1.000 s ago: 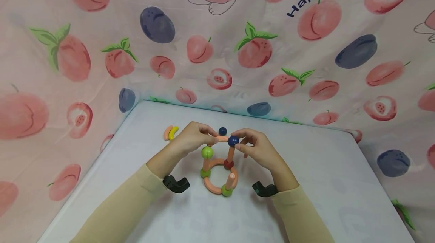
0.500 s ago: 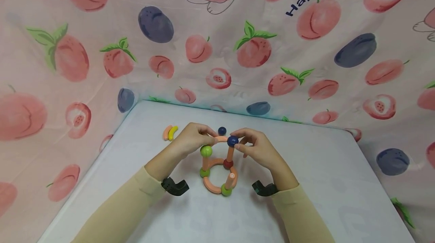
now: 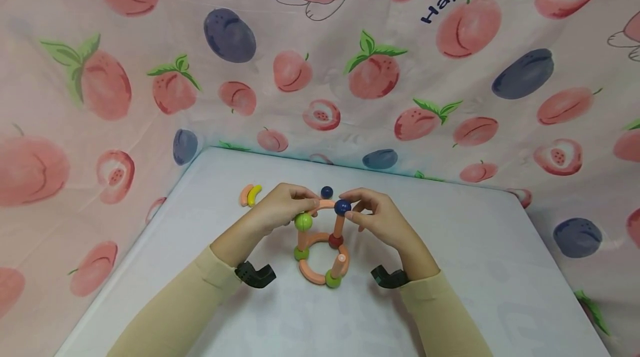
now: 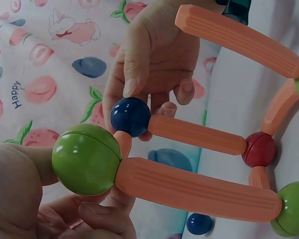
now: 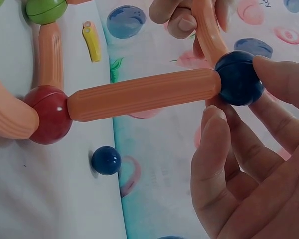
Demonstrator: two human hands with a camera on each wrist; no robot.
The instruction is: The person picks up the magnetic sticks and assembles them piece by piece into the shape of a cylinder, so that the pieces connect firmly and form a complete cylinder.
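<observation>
A frame of orange rods and coloured balls stands on the table. My right hand (image 3: pixel 378 217) pinches the upper blue ball (image 5: pixel 239 78), which caps an upright rod (image 5: pixel 144 94) rising from a red ball (image 3: pixel 335 241). From that blue ball a curved orange rod (image 3: pixel 326 204) runs toward the upper green ball (image 4: pixel 86 159). My left hand (image 3: pixel 281 205) grips this curved rod between thumb and fingers, close by the green ball. Below, curved rods form a ring (image 3: pixel 312 275) with lower green balls. One short upright rod (image 3: pixel 339 264) at the front has a bare top.
A loose blue ball (image 3: pixel 326 192) lies behind the frame. To the left lie a curved orange rod (image 3: pixel 245 195) and a yellow curved rod (image 3: pixel 255 195). Fruit-printed cloth (image 3: pixel 320 68) hangs behind the white table (image 3: pixel 475 268).
My left hand has shifted slightly down and toward the upper green ball, and more of the curved rod's left end shows. The right hand stays on the blue ball.
</observation>
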